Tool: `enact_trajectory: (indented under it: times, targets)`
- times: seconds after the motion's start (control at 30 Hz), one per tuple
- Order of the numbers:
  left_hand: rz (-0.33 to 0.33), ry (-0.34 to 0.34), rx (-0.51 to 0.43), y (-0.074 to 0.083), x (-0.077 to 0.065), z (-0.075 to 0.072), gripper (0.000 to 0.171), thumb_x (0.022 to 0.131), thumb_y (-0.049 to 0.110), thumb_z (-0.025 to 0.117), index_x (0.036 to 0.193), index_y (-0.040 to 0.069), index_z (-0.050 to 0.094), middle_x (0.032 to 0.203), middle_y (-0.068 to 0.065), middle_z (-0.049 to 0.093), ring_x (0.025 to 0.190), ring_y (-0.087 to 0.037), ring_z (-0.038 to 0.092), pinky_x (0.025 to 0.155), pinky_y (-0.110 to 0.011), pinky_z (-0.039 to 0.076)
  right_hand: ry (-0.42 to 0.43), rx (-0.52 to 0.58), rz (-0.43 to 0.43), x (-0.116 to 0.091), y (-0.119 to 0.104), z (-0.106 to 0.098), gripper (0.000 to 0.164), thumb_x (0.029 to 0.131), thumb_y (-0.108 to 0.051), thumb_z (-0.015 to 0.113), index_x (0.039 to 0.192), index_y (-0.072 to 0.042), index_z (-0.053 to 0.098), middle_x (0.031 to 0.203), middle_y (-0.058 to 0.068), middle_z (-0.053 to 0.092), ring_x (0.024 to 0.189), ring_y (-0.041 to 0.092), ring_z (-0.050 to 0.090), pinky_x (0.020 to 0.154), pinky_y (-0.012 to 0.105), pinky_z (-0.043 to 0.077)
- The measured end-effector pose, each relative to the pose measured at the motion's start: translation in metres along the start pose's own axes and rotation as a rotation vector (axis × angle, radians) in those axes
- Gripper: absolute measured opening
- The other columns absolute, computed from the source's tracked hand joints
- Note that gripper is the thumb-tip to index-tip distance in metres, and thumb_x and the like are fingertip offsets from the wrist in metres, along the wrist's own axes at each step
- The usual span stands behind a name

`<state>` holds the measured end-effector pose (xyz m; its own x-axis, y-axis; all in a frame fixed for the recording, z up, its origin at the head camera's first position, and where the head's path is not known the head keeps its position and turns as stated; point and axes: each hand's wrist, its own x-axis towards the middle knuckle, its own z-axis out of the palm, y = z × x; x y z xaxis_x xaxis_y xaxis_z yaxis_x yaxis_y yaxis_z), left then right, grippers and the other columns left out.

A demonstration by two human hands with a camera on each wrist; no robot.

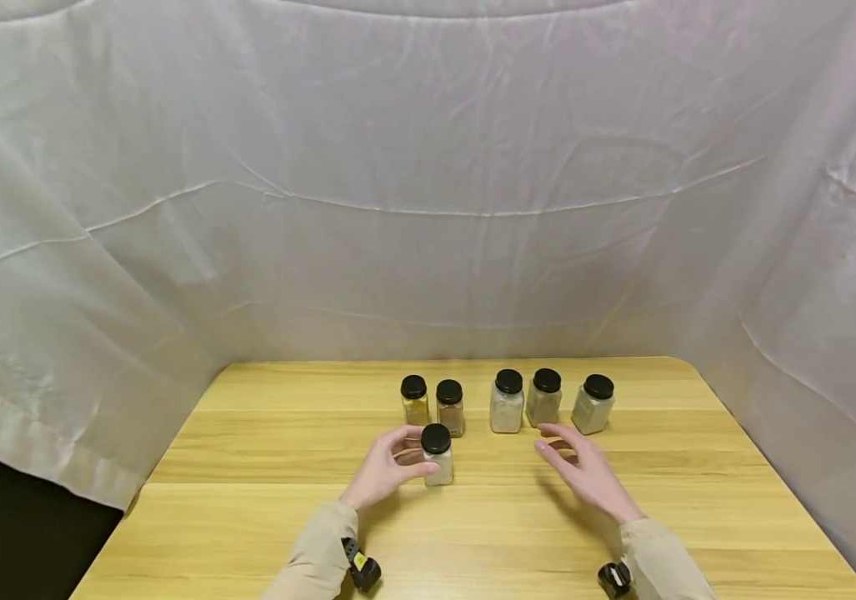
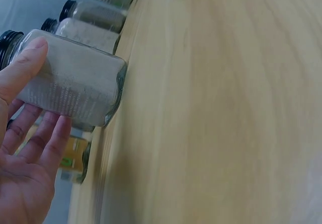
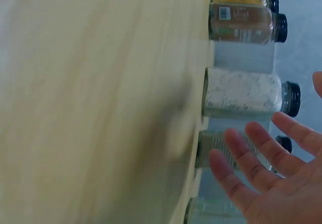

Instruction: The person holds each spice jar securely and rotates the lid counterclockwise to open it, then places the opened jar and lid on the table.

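My left hand [image 1: 386, 471] holds a square clear jar of pale powder [image 1: 438, 469] with a black lid, upright, in front of the other jars. In the left wrist view the thumb [image 2: 27, 65] lies on this jar's near side and the fingertips are at its other side. The right hand [image 1: 583, 473] hovers with relaxed, spread fingers and holds nothing. Nearest to it are a greenish-grey jar [image 1: 544, 404] and a pale green jar [image 1: 593, 410]. A jar of white, speckled contents [image 3: 244, 92] stands close by in the right wrist view.
Behind the held jar stand a yellow spice jar [image 1: 416, 408] and a brown spice jar [image 1: 450, 414], both black-lidded. All the jars are on a light wooden table [image 1: 262, 450]. Pale cloth [image 1: 428, 250] hangs behind the table and along its sides.
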<state>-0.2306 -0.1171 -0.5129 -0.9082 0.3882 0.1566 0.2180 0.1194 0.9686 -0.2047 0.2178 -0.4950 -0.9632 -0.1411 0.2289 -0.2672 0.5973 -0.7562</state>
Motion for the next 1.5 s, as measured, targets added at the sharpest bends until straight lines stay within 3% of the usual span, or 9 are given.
enact_trajectory:
  times: [0.2, 0.47, 0.6, 0.87, 1.07, 1.17, 1.33, 1.5]
  targets:
    - [0.019, -0.023, 0.009, 0.002, 0.001, 0.008, 0.047, 0.084, 0.008, 0.081, 0.126, -0.001, 0.061, 0.128, -0.023, 0.063, 0.118, -0.037, 0.066, 0.103, -0.032, 0.057, -0.015, 0.011, -0.04, 0.004, -0.013, 0.006, 0.044, 0.099, -0.026, 0.064, 0.134, 0.001, 0.059, 0.12, 0.016, 0.069, 0.108, 0.03, 0.066, 0.087, 0.031, 0.06]
    - [0.011, -0.04, -0.009, 0.004, 0.003, 0.016, 0.045, 0.085, 0.008, 0.08, 0.125, -0.001, 0.062, 0.128, -0.023, 0.064, 0.119, -0.037, 0.065, 0.103, -0.029, 0.056, -0.069, 0.047, -0.12, 0.012, -0.033, 0.016, 0.044, 0.095, -0.025, 0.069, 0.13, 0.002, 0.062, 0.11, 0.012, 0.07, 0.097, 0.017, 0.068, 0.086, 0.034, 0.061]
    - [0.023, -0.052, -0.019, 0.004, 0.003, 0.019, 0.045, 0.084, 0.008, 0.08, 0.125, -0.001, 0.062, 0.129, -0.023, 0.064, 0.12, -0.036, 0.065, 0.104, -0.031, 0.055, -0.108, 0.067, -0.158, 0.018, -0.045, 0.023, 0.045, 0.093, -0.026, 0.072, 0.128, 0.0, 0.063, 0.113, 0.014, 0.071, 0.098, 0.021, 0.067, 0.09, 0.042, 0.061]
    - [0.057, -0.073, -0.022, 0.001, 0.005, 0.022, 0.046, 0.085, 0.005, 0.08, 0.126, -0.002, 0.061, 0.128, -0.024, 0.064, 0.116, -0.027, 0.067, 0.102, -0.027, 0.056, -0.162, 0.07, -0.195, 0.029, -0.065, 0.043, 0.052, 0.086, -0.034, 0.08, 0.125, -0.003, 0.066, 0.113, 0.01, 0.07, 0.102, 0.03, 0.066, 0.092, 0.039, 0.059]
    - [0.06, -0.072, -0.016, 0.001, 0.007, 0.026, 0.047, 0.085, 0.006, 0.08, 0.128, 0.0, 0.059, 0.129, -0.022, 0.064, 0.121, -0.028, 0.065, 0.108, -0.027, 0.052, -0.12, 0.108, -0.169, 0.031, -0.073, 0.06, 0.05, 0.079, -0.034, 0.087, 0.116, -0.006, 0.069, 0.106, 0.005, 0.069, 0.094, 0.02, 0.064, 0.085, 0.031, 0.058]
    - [0.058, -0.074, -0.037, 0.0, 0.007, 0.028, 0.049, 0.085, 0.005, 0.08, 0.129, -0.001, 0.058, 0.129, -0.022, 0.064, 0.121, -0.02, 0.064, 0.111, -0.027, 0.049, -0.082, 0.124, -0.156, 0.03, -0.076, 0.067, 0.046, 0.075, -0.032, 0.089, 0.111, -0.011, 0.07, 0.104, 0.002, 0.068, 0.091, 0.012, 0.061, 0.082, 0.027, 0.055]
    - [0.03, -0.062, -0.074, 0.0, 0.008, 0.032, 0.051, 0.083, 0.004, 0.081, 0.127, 0.0, 0.057, 0.126, -0.022, 0.063, 0.113, -0.004, 0.062, 0.111, -0.027, 0.049, -0.001, 0.119, -0.158, 0.03, -0.077, 0.074, 0.043, 0.072, -0.03, 0.092, 0.106, -0.015, 0.072, 0.102, -0.003, 0.068, 0.088, 0.008, 0.059, 0.081, 0.033, 0.054]
    - [0.015, -0.039, -0.082, -0.001, 0.009, 0.034, 0.048, 0.081, 0.003, 0.082, 0.123, 0.0, 0.059, 0.123, -0.022, 0.064, 0.109, -0.004, 0.062, 0.108, -0.028, 0.052, 0.041, 0.122, -0.196, 0.03, -0.074, 0.077, 0.041, 0.071, -0.025, 0.093, 0.105, -0.015, 0.073, 0.1, -0.003, 0.068, 0.088, 0.007, 0.058, 0.08, 0.031, 0.053]
